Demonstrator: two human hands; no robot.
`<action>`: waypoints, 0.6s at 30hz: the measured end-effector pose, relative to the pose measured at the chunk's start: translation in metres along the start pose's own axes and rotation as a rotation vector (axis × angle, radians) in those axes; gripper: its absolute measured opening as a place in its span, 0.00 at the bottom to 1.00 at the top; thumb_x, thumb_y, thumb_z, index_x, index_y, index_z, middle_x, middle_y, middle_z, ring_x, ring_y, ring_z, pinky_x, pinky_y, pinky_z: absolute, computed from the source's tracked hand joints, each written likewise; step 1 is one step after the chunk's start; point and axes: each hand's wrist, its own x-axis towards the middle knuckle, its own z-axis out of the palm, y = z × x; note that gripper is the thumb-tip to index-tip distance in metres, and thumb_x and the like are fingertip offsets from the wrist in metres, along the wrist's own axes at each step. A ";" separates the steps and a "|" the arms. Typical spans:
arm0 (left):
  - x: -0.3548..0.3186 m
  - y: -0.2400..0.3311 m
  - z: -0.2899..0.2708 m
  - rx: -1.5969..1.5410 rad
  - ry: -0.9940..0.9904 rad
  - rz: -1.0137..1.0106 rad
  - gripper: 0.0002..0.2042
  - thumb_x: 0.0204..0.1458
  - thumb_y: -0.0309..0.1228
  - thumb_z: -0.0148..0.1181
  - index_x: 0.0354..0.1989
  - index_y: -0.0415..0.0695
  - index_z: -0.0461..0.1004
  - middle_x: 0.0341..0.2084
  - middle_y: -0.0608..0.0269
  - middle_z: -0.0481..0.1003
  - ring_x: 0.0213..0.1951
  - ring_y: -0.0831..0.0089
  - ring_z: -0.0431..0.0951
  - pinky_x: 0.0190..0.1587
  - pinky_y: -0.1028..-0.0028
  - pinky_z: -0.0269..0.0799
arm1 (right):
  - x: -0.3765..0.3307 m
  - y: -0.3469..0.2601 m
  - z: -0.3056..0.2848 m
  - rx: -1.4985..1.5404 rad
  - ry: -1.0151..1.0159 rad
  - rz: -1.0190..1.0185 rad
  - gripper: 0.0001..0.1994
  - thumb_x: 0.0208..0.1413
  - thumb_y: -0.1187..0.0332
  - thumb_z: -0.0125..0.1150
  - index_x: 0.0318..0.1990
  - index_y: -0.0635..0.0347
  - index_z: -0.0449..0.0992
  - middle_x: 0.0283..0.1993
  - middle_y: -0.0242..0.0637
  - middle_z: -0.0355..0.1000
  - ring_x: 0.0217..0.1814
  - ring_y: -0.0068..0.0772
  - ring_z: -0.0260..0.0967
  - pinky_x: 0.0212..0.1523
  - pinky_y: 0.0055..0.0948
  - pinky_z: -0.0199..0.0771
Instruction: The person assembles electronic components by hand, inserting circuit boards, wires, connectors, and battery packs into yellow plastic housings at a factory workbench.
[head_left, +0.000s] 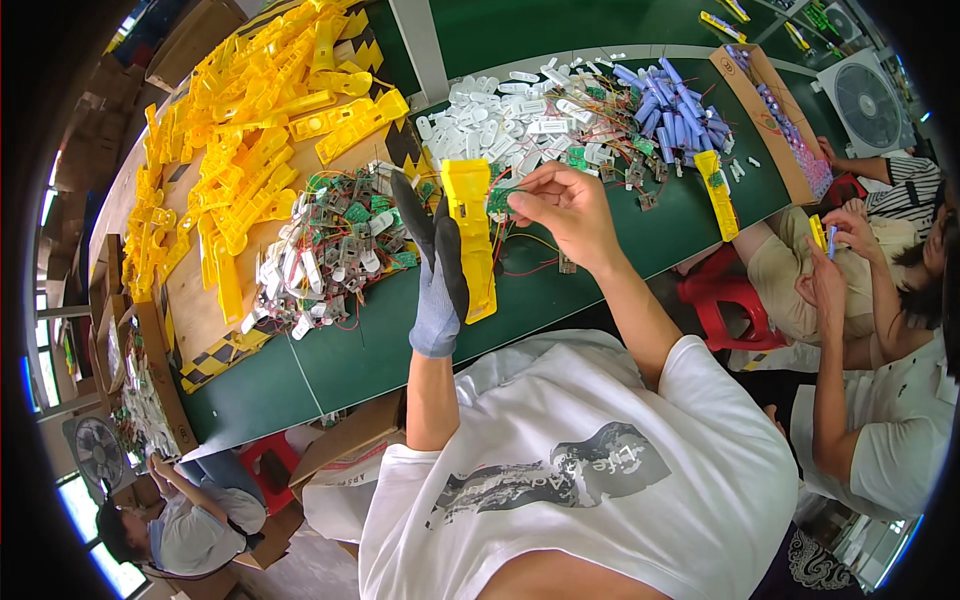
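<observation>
White printed T-shirt fabric (580,470) fills the near view, and both forearms rise from it over the long green work table (400,340). Beyond the grip, the biggest mass is the heap of yellow moulded plastic shells (240,150) on a brown board, stocked within reach; nearer lies a tangle of small green circuit boards with red and white wires (330,240), and to the right of the grip a spread of white plastic tabs (510,110) beside purple cylindrical cells (670,105). The left hand (437,270), in a grey glove with dark fingers, is closed around one long yellow plastic shell (470,240), holding it upright, seemingly so its open face meets the other hand. The bare right hand (565,205) pinches a small green circuit board (500,197) against the shell's upper part, its wires trailing below.
</observation>
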 end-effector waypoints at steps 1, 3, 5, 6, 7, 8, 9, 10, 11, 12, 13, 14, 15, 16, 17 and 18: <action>0.002 -0.003 0.000 0.020 0.036 0.043 0.25 0.63 0.44 0.34 0.66 0.50 0.46 0.37 0.60 0.68 0.29 0.76 0.71 0.27 0.76 0.71 | -0.001 -0.002 0.001 0.024 -0.004 0.030 0.06 0.49 0.78 0.63 0.34 0.66 0.73 0.31 0.34 0.74 0.31 0.20 0.72 0.33 0.20 0.76; 0.001 -0.002 0.004 -0.025 0.021 0.059 0.25 0.63 0.44 0.35 0.66 0.49 0.46 0.38 0.60 0.68 0.30 0.75 0.72 0.28 0.75 0.71 | 0.001 -0.004 0.009 -0.005 -0.023 0.029 0.06 0.49 0.77 0.63 0.34 0.66 0.73 0.31 0.34 0.74 0.31 0.20 0.73 0.33 0.20 0.76; 0.001 0.003 0.012 -0.069 0.005 0.122 0.25 0.63 0.44 0.35 0.65 0.47 0.47 0.41 0.58 0.69 0.30 0.73 0.74 0.29 0.74 0.73 | 0.003 0.000 0.014 -0.123 -0.034 -0.003 0.06 0.49 0.76 0.64 0.34 0.66 0.73 0.31 0.33 0.74 0.32 0.18 0.72 0.34 0.18 0.74; 0.001 0.002 0.014 -0.066 0.008 0.119 0.25 0.63 0.44 0.35 0.65 0.47 0.47 0.41 0.58 0.69 0.30 0.73 0.74 0.29 0.74 0.73 | 0.003 0.000 0.015 -0.119 -0.034 0.000 0.06 0.49 0.76 0.64 0.34 0.66 0.73 0.31 0.33 0.74 0.32 0.18 0.72 0.34 0.18 0.74; 0.002 0.002 0.015 -0.057 0.031 0.137 0.24 0.63 0.43 0.35 0.65 0.47 0.47 0.41 0.58 0.69 0.29 0.73 0.74 0.29 0.74 0.73 | 0.004 -0.003 0.018 -0.184 -0.061 0.008 0.06 0.49 0.75 0.64 0.34 0.66 0.74 0.31 0.33 0.74 0.32 0.18 0.72 0.34 0.17 0.74; 0.002 0.003 0.015 -0.049 0.054 0.155 0.24 0.63 0.43 0.34 0.66 0.47 0.47 0.41 0.58 0.70 0.28 0.73 0.75 0.30 0.73 0.74 | 0.005 -0.004 0.019 -0.250 -0.089 0.016 0.06 0.49 0.75 0.64 0.33 0.66 0.74 0.31 0.33 0.74 0.32 0.17 0.72 0.34 0.16 0.73; 0.002 -0.002 0.010 -0.070 0.042 0.158 0.24 0.63 0.41 0.35 0.66 0.47 0.47 0.41 0.57 0.71 0.27 0.72 0.75 0.29 0.74 0.74 | 0.006 -0.003 0.019 -0.245 -0.096 0.019 0.06 0.49 0.75 0.64 0.33 0.66 0.74 0.31 0.33 0.74 0.32 0.17 0.72 0.34 0.16 0.73; 0.002 -0.003 0.009 -0.068 0.046 0.155 0.24 0.63 0.41 0.35 0.66 0.47 0.47 0.41 0.57 0.71 0.27 0.72 0.75 0.29 0.74 0.74 | 0.006 -0.002 0.017 -0.224 -0.099 0.030 0.06 0.49 0.75 0.64 0.33 0.66 0.74 0.31 0.33 0.74 0.32 0.17 0.72 0.34 0.16 0.73; 0.002 -0.004 0.009 -0.070 0.042 0.139 0.24 0.63 0.41 0.35 0.66 0.46 0.47 0.41 0.57 0.70 0.27 0.72 0.75 0.29 0.74 0.74 | 0.007 -0.001 0.015 -0.204 -0.100 0.041 0.06 0.49 0.75 0.65 0.33 0.67 0.75 0.31 0.33 0.75 0.32 0.16 0.72 0.34 0.15 0.72; 0.001 -0.004 0.009 -0.072 0.037 0.124 0.24 0.63 0.41 0.35 0.65 0.46 0.47 0.42 0.57 0.70 0.27 0.72 0.76 0.29 0.74 0.74 | 0.007 0.001 0.015 -0.201 -0.102 0.044 0.06 0.49 0.75 0.65 0.33 0.67 0.75 0.31 0.33 0.75 0.32 0.16 0.72 0.34 0.15 0.72; 0.000 -0.001 0.012 -0.070 0.070 0.129 0.21 0.63 0.40 0.36 0.63 0.46 0.53 0.39 0.58 0.72 0.28 0.70 0.77 0.29 0.74 0.74 | 0.006 0.002 0.015 -0.208 -0.100 0.035 0.06 0.49 0.75 0.65 0.33 0.67 0.75 0.30 0.33 0.75 0.32 0.16 0.72 0.34 0.15 0.72; 0.000 -0.001 0.012 -0.070 0.071 0.127 0.21 0.63 0.40 0.36 0.63 0.46 0.53 0.39 0.58 0.72 0.28 0.70 0.77 0.29 0.74 0.74 | 0.006 0.002 0.015 -0.214 -0.098 0.026 0.07 0.49 0.74 0.65 0.33 0.67 0.75 0.30 0.32 0.74 0.32 0.16 0.72 0.35 0.15 0.72; 0.000 -0.002 0.010 -0.064 0.067 0.113 0.21 0.63 0.40 0.36 0.62 0.46 0.54 0.38 0.58 0.72 0.28 0.70 0.77 0.29 0.74 0.75 | 0.006 0.001 0.015 -0.214 -0.097 0.029 0.07 0.49 0.74 0.65 0.33 0.67 0.75 0.30 0.32 0.74 0.32 0.16 0.72 0.35 0.15 0.72; 0.001 -0.003 0.009 -0.059 0.063 0.098 0.20 0.63 0.39 0.36 0.61 0.45 0.55 0.37 0.58 0.72 0.28 0.70 0.77 0.29 0.74 0.75 | 0.006 0.001 0.015 -0.256 -0.090 0.013 0.07 0.49 0.74 0.65 0.33 0.67 0.75 0.30 0.32 0.74 0.31 0.16 0.71 0.35 0.15 0.72; 0.000 -0.004 0.010 -0.059 0.064 0.096 0.20 0.63 0.39 0.36 0.61 0.45 0.55 0.37 0.58 0.72 0.28 0.70 0.77 0.29 0.74 0.75 | 0.006 0.001 0.015 -0.298 -0.082 -0.002 0.07 0.49 0.74 0.66 0.32 0.67 0.75 0.30 0.32 0.74 0.31 0.16 0.71 0.34 0.15 0.72; 0.000 -0.006 0.010 -0.047 0.083 0.105 0.20 0.63 0.39 0.36 0.60 0.44 0.56 0.37 0.57 0.72 0.28 0.69 0.78 0.29 0.73 0.75 | 0.006 0.002 0.014 -0.297 -0.081 0.000 0.07 0.49 0.74 0.66 0.32 0.67 0.75 0.30 0.32 0.74 0.31 0.16 0.71 0.34 0.15 0.72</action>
